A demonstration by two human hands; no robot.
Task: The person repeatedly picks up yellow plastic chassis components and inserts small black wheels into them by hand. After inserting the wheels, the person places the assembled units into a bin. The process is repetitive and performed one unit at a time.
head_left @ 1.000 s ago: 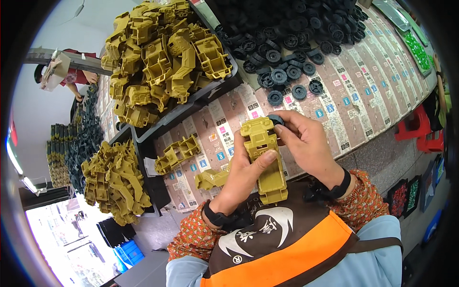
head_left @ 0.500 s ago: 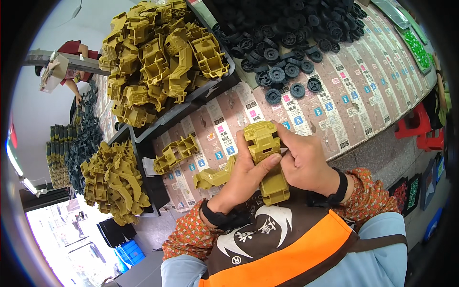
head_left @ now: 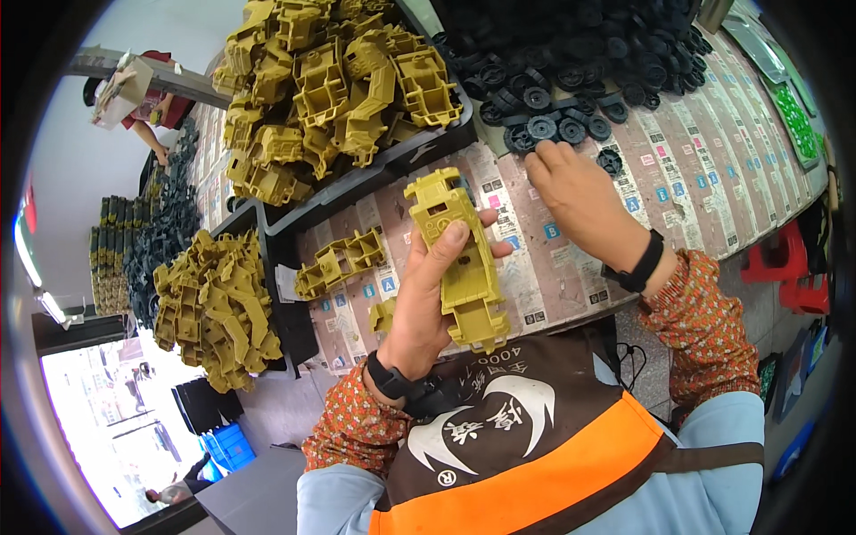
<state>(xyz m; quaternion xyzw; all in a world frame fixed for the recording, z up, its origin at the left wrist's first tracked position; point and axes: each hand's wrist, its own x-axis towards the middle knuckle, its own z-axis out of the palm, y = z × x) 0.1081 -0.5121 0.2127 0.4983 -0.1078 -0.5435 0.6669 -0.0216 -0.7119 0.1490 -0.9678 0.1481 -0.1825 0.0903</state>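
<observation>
Mustard-yellow, boxy plastic vehicle body [head_left: 474, 281] lay aslant in the left hand [head_left: 421, 299], over the near edge of the desk [head_left: 704, 223], whose top was covered in pale printed strips. Beyond stood a black plastic tray [head_left: 383, 172] under a high heap of similar yellow bodies [head_left: 357, 89], and right of that spread a pile of round black plastic wheels [head_left: 584, 80].

Of the two hands, the left was wrapped round the body, thumb across its face, fingertips emerging on the far side. The right hand [head_left: 584, 201] was at the pile's near rim, fingers bent together. An open yellow plastic frame [head_left: 339, 263] lay left of the held body; a lone black wheel [head_left: 610, 162] sat just beside the right hand.

Judging by this, the step in hand was fetching a wheel; the next move called for a clean pinch on one, the body kept steady.

Shadow swallowed the pile's far part, and the left hand partly hid a smaller yellow piece [head_left: 382, 314]. The right thumb was out of sight, so I could not tell whether that hand had hold of anything.
</observation>
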